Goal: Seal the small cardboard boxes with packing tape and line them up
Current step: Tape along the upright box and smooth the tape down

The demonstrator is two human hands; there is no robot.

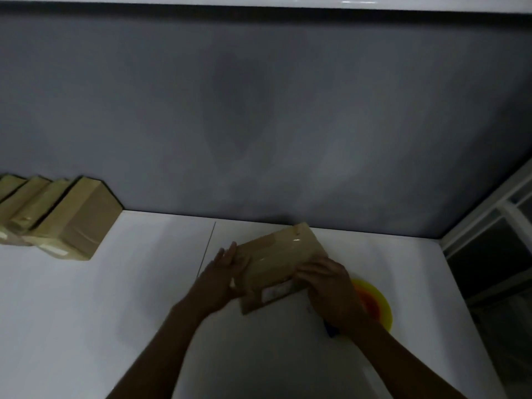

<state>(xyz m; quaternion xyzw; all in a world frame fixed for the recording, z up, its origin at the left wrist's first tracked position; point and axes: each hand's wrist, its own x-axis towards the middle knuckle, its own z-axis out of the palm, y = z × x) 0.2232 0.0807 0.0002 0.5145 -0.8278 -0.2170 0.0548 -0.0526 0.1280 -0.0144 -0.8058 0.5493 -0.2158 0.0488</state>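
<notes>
A small cardboard box (pixel 280 254) with shiny tape across its top is held between both hands over the white table (pixel 115 298). My left hand (pixel 223 276) lies against its left side with straight fingers. On the box's near right corner, my right hand (pixel 328 289) has its fingers curled over the edge. A yellow tape dispenser (pixel 374 300) lies on the table just behind my right hand, partly hidden. Several taped boxes (pixel 66 223) stand in a row at the far left, against the wall.
A grey wall (pixel 259 125) runs along the back of the table. At the right, the table ends near a white-framed window (pixel 489 254). A thin seam (pixel 207 249) crosses the tabletop left of the held box.
</notes>
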